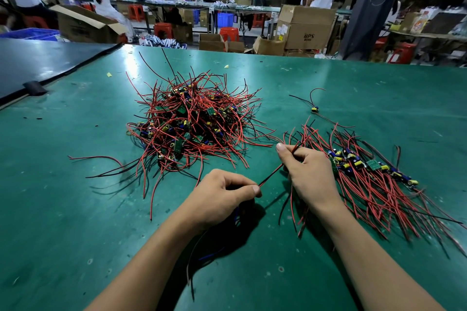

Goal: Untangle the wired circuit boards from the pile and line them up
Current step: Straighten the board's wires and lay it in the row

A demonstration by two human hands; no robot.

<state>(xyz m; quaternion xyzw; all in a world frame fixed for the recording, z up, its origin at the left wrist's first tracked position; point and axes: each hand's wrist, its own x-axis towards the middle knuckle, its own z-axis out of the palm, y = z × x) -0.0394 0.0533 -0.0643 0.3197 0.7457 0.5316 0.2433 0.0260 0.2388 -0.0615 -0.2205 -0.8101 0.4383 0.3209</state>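
Observation:
A tangled pile [192, 124] of small green circuit boards with red and black wires lies on the green table [75, 209], ahead and left of my hands. To the right, a row of sorted boards [371, 166] lies side by side, wires trailing toward me. My left hand [222, 197] pinches the near end of a red-and-black wire pair [271, 175]. That pair stretches up to my right hand [308, 174], which grips it together with a bundle of wires. Blue and black wires hang under my left hand; whatever board they lead to is hidden.
A single wired board [314, 109] lies apart beyond the sorted row. A dark mat [38, 63] covers the table's far left. Two yellow scraps [109, 74] lie beyond the pile. Cardboard boxes, red stools and several people fill the workshop behind the table.

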